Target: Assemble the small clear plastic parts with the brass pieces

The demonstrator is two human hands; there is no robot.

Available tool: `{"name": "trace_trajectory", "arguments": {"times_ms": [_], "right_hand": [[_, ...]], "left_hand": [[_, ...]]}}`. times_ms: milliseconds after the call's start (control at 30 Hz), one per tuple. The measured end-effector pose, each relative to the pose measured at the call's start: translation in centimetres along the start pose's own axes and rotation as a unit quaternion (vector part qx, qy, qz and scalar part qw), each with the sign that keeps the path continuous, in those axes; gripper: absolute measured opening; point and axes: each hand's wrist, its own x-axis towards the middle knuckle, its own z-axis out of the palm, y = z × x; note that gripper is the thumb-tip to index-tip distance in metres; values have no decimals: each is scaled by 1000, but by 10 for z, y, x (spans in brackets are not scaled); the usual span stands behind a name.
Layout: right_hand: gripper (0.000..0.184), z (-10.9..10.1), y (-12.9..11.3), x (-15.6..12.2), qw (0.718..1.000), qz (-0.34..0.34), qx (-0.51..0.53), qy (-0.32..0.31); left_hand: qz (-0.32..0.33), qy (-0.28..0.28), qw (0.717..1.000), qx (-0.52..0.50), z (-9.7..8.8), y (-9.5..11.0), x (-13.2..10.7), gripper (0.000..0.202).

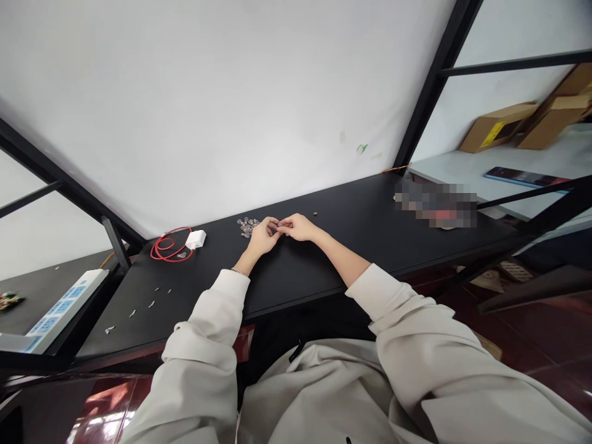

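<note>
My left hand (263,235) and my right hand (298,227) meet at the far middle of the black table (324,265), fingertips pinched together on a tiny piece (276,227) too small to name. A small pile of clear, shiny little parts (247,225) lies just left of my left hand. Both forearms rest on the table, in pale beige sleeves.
A red cable coil (170,245) with a white charger (196,238) lies at the left. Small bits (152,303) are scattered near the front left. A power strip (60,307) sits on the neighbouring table. Cardboard boxes (502,126) and a phone (525,177) lie at the right.
</note>
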Motion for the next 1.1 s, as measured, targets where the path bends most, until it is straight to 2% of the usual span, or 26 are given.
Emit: {"name": "trace_trajectory", "arguments": {"times_ms": [167,300,800,967,1100], "right_hand": [[33,-5,-5,-4,999,-13,-13,-28],[34,-6,-5,-4,999,-17,-1,-36],[32,-4,2,-1,998,-39,24,-32],[29,-3,6,1,996,-50,74,-31],[29,-1,4,1,987,-1,158,-29]], "left_hand": [[50,-7,999,-11,1,-4,0,18],[70,12,997,-4,1,-5,0,14],[68,11,998,15,0,-3,-1,11],[64,9,998,18,-1,-2,0,12],[69,20,997,15,-2,-1,0,10]]}}
